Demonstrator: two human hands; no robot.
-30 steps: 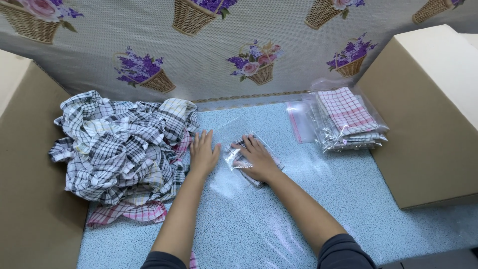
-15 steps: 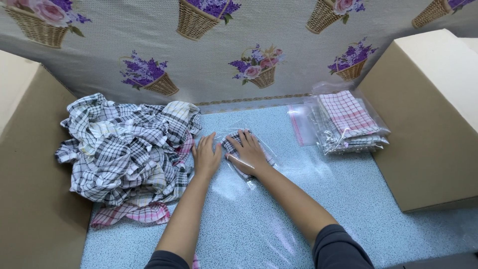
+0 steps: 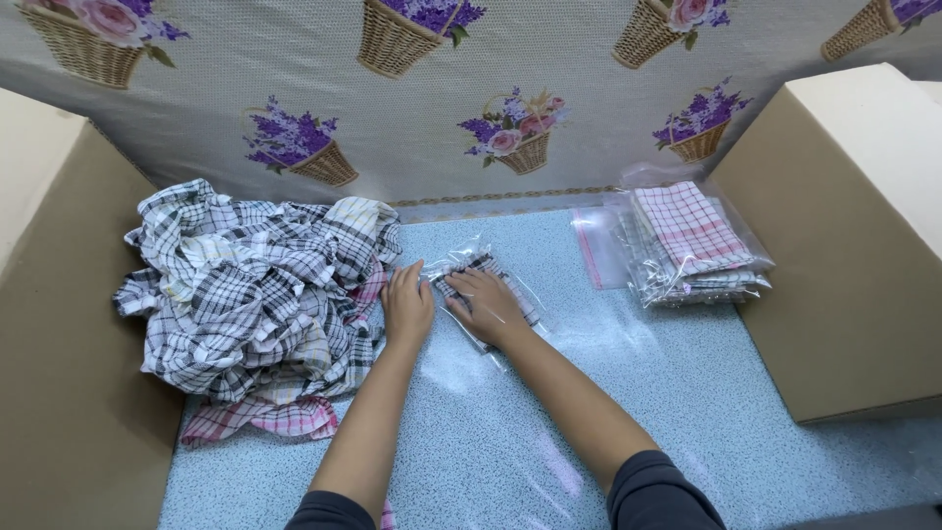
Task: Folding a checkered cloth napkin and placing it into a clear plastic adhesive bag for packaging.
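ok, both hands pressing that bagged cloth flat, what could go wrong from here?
1. The clear bag looks thin and crinkled; the right hand pressing on it could trap air or split a seam.
2. The left hand sits right beside the loose cloth pile; a cloth edge might snag and drag along.
3. The folded cloth inside may shift and bunch up.

To your left lies a loose heap of checked cloths (image 3: 260,285) beside a cardboard box (image 3: 59,324). To your right, a stack of bagged cloths (image 3: 692,245) sits just beside another cardboard box (image 3: 849,236). A flower-basket backdrop (image 3: 442,108) hangs behind the speckled blue table (image 3: 687,412).
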